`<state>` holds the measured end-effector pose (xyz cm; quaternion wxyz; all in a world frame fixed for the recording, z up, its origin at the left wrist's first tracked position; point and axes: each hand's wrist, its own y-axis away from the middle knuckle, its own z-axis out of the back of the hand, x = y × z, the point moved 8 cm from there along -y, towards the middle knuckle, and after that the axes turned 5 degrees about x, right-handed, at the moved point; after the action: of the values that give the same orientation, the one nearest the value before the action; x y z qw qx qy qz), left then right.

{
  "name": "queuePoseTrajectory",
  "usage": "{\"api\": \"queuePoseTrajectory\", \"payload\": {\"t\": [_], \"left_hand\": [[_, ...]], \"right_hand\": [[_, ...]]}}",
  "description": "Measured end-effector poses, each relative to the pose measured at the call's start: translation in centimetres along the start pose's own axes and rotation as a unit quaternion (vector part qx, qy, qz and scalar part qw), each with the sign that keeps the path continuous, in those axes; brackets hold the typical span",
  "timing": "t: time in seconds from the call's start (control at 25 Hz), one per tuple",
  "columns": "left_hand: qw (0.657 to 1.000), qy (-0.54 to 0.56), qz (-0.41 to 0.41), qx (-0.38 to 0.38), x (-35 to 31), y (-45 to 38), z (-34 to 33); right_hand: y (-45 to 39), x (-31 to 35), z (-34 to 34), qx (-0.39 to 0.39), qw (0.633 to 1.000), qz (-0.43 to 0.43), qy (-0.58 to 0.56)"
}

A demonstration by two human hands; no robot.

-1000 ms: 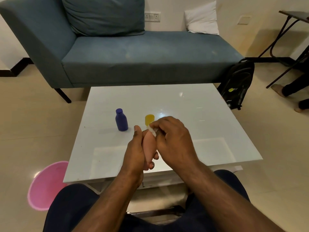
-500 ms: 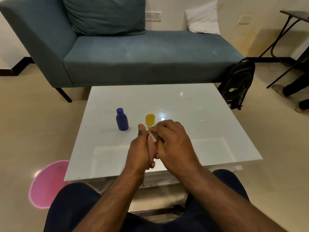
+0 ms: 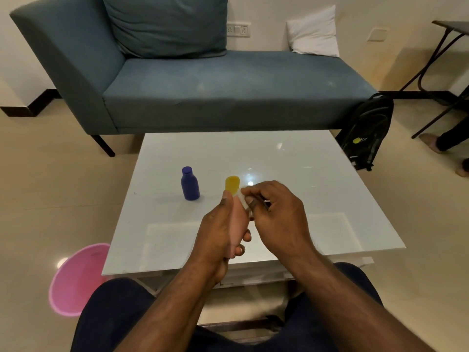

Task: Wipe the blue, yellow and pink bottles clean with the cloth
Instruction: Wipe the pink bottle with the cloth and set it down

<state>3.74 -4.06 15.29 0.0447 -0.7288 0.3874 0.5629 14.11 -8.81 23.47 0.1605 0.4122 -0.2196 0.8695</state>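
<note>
Head camera looks down over a glossy white table (image 3: pixel 317 174) at two bare hands working above its near half. Left hand (image 3: pixel 218 232) wraps its fingers and thumb around the pink bottle (image 3: pixel 238 219), holding it upright with the top pointing away from the person; only a narrow strip of the bottle shows between the two hands. Right hand (image 3: pixel 276 212) curls its fingertips round a small white cloth (image 3: pixel 243 201) and presses it against the upper part of the pink bottle (most of the cloth is hidden inside the fingers). Blue bottle (image 3: pixel 189 184) stands upright on the table, capped, to the left of and beyond the hands. Yellow bottle (image 3: pixel 232 183) stands just right of it, apart from the blue one, its lower part hidden behind the left thumb and the cloth. Beyond the table sits a teal sofa (image 3: pixel 215 90) with a large teal cushion (image 3: pixel 167 24) and a small white pillow (image 3: pixel 314 31). A black backpack (image 3: pixel 365 130) leans at the sofa's right end, and a pink bucket (image 3: pixel 76 278) stands on the floor by the table's near left corner.
</note>
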Motion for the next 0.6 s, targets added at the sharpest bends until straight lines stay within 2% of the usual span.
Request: {"api": "queuePoseTrajectory", "payload": {"t": [0.08,0.2,0.4,0.6], "left_hand": [[0.999,0.042,0.011,0.004,0.0,0.2,-0.3],[0.989,0.14,0.039,0.022,0.2,-0.1,-0.4],[0.984,0.17,0.052,0.019,0.2,-0.5,-0.1],[0.975,0.219,0.043,0.011,-0.7,-1.3,0.5]], "right_hand": [[0.9,0.6,-0.3,-0.004,0.999,0.02,0.027],[2.6,2.1,-1.7,0.023,0.99,0.094,0.099],[0.0,1.3,-0.9,0.008,0.996,0.041,0.074],[3.0,2.8,-2.5,0.05,0.99,0.096,0.095]]}}
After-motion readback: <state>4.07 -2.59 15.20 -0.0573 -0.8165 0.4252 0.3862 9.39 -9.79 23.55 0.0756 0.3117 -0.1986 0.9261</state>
